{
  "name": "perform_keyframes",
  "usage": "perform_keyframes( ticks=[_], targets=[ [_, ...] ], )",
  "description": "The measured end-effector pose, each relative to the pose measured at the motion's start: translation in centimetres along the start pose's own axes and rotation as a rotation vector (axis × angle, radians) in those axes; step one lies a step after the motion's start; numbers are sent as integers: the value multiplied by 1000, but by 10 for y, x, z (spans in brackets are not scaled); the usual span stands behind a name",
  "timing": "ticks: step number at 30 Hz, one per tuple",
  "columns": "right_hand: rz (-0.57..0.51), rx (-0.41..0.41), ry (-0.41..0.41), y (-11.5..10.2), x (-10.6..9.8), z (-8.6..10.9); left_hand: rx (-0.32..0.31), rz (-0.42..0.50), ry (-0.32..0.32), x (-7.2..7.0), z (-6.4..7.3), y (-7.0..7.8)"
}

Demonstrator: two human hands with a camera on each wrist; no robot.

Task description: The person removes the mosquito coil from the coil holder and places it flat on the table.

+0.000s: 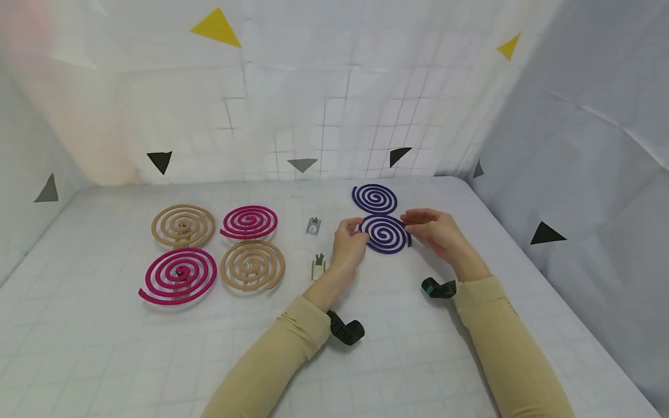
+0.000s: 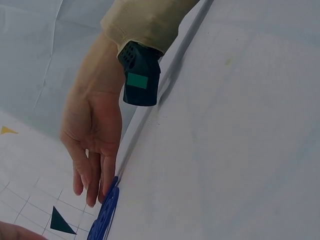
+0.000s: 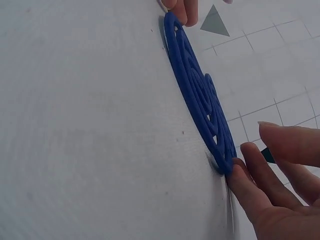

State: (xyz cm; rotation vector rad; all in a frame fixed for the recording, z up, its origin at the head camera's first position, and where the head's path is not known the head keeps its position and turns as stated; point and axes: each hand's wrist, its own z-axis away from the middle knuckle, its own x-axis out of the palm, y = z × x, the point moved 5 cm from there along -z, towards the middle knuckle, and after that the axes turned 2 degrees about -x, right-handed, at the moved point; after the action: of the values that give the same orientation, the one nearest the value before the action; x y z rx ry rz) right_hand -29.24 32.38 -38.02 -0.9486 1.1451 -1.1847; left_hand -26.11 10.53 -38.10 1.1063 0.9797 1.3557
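Purple coil (image 1: pixel 384 234), toward table's (image 1: pixel 397 371) far-right corner, is apparently being positioned: pinched by left hand (image 1: pixel 348 247), right hand (image 1: pixel 438 232) relaxed; steadying required.

No text, brand or number that you can read. Signs: you have only plain shapes. Yellow triangles (image 1: pixel 216 28), black triangles (image 1: pixel 159 161) and a grey triangle (image 1: pixel 302 165) stand on the back sheet (image 1: pixel 292 87) behind the bench (image 1: pixel 83 348). The wrist camera (image 1: pixel 445 289) over the bench's right half carries a green label (image 2: pixel 137 80); you can make out no print.
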Motion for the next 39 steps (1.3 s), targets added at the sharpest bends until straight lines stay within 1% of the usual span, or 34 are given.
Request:
perform_keyframes(
  ticks=[4,7,11,13,15,21,25,28,32,35,37,39],
  targets=[
    [-15,13,-2,1,3,0,-3,4,10,-2,0,-1],
    [-11,8,-7,-1,2,0,-6,5,14,-3,-1,-1],
    [-46,1,-6,-3,-2,0,-16,-1,9,-3,-1,-1],
    [-72,1,-2,-5,-3,0,-15,2,8,-3,0,0],
    [-76,-6,-7,-7,-3,1,-10,5,8,-3,0,1],
    [-52,-43,-12,-16,2,6,20,5,-3,-2,4,7],
    [-39,-71,-20,-26,10,12,61,9,-13,-5,7,15],
    [-38,-99,-25,-34,16,18,78,3,-29,-9,10,21],
    [-41,-130,-26,-44,24,24,60,-16,-59,-16,12,23],
    [-17,-136,-25,-49,29,28,56,-22,-75,-23,15,26],
    [-6,-138,-24,-52,33,29,69,-35,-91,-29,17,29],
    [-2,-136,-22,-53,38,31,80,-44,-119,-35,21,33]
  ],
)
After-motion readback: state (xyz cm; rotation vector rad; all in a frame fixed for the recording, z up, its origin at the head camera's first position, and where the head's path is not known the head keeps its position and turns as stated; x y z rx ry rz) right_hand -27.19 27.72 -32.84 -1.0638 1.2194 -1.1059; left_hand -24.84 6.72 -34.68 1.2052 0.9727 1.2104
